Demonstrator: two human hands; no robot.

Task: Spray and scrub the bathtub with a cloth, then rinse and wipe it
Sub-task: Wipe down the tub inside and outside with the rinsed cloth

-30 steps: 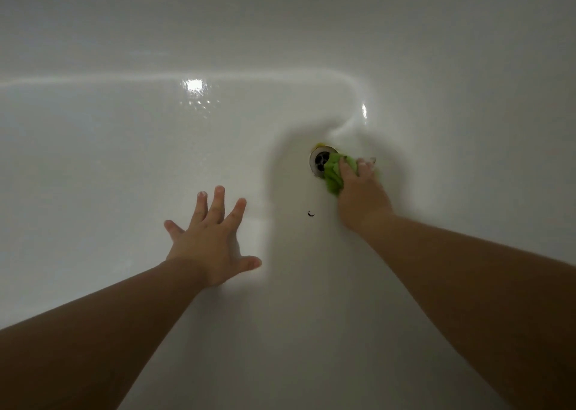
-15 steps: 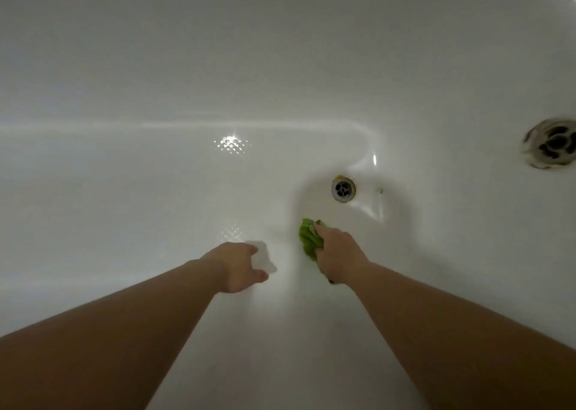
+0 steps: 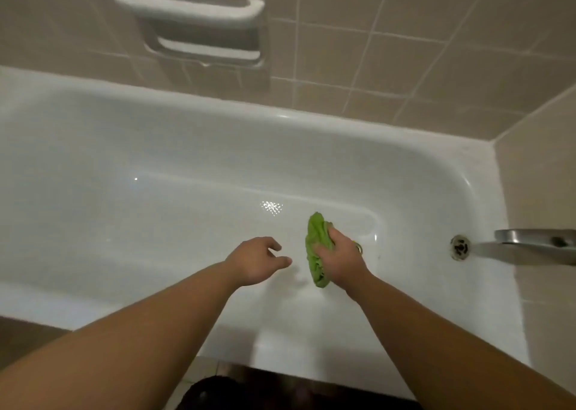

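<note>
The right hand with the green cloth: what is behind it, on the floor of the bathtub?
Behind the right hand a small metal edge shows, probably the drain; the hand and green cloth cover the rest. Around it, the white bathtub floor.

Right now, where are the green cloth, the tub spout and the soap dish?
green cloth [image 3: 315, 241]: head view, bunched upper folds.
tub spout [image 3: 530, 242]: head view, top of metal body.
soap dish [image 3: 190, 7]: head view, white grab bar.
</note>
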